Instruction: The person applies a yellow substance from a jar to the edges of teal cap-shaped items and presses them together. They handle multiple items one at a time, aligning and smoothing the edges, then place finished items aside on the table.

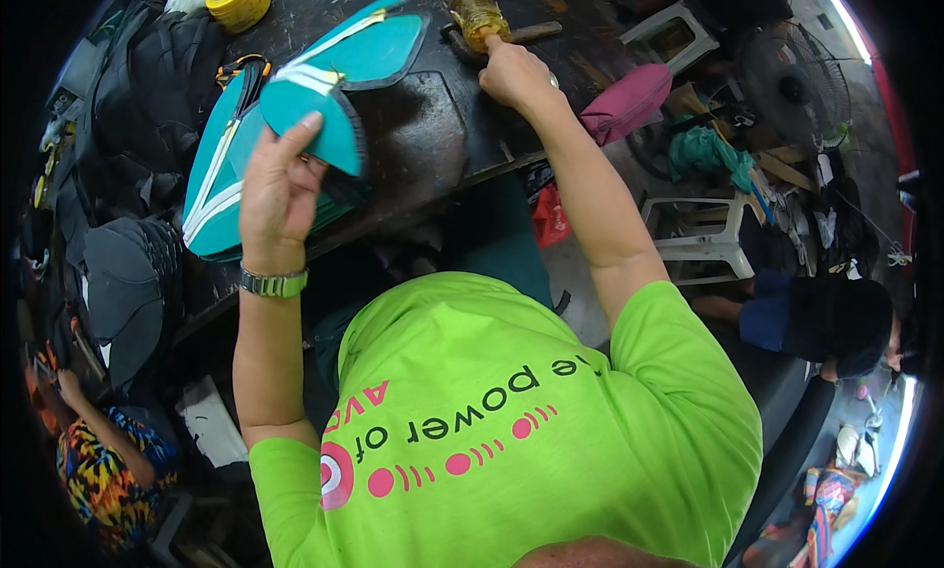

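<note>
You appear to be at a dipping step: your right hand (516,73), at twelve o'clock, reaches the mouth of the one amber jar (480,15); whether it grips anything, I can't tell. Toward eleven, your left hand (280,184) pinches one teal piece (310,104). The next move likely calls for holding that piece steady. Count one yellow tub (238,4) at eleven, two white stools (726,236) at one and three; the teal pieces (218,236) at ten overlap too much to number.

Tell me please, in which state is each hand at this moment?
Left hand: closed, holding a teal piece.
Right hand: at the amber jar; whether it grips anything cannot be told.
</note>
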A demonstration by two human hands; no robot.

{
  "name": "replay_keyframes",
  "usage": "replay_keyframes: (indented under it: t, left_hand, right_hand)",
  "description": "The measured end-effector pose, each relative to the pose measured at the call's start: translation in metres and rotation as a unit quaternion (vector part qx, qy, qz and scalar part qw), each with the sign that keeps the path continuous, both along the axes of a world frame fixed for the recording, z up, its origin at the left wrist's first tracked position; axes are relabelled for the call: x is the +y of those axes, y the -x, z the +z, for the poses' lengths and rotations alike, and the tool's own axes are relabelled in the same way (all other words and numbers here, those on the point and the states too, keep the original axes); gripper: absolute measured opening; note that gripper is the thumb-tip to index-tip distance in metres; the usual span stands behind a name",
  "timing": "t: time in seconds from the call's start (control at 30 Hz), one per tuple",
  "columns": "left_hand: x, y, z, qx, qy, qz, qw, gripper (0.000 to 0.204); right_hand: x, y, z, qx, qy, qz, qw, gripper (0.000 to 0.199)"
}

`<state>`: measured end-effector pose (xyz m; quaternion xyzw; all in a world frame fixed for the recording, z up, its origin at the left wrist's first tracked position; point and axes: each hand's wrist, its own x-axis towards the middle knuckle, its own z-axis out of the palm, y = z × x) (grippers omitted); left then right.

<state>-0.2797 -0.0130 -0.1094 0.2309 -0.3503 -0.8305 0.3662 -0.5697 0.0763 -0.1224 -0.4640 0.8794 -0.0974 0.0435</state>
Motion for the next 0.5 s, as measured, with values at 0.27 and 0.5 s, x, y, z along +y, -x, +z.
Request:
replay_keyframes:
  t: [0.27, 0.5]
  left_hand:
    - [0.046, 0.007, -0.011, -0.024, -0.025, -0.150, 0.988, 0.042]
    - [0.080, 0.036, -0.042, -0.015, 0.014, -0.039, 0.999, 0.032]
  right_hand:
    - [0.016, -0.005, -0.001, 0.039, 0.012, 0.033, 0.999, 0.036]
    - [0.066, -0.015, 0.009, -0.327, 0.339, 0.016, 0.882, 0.038]
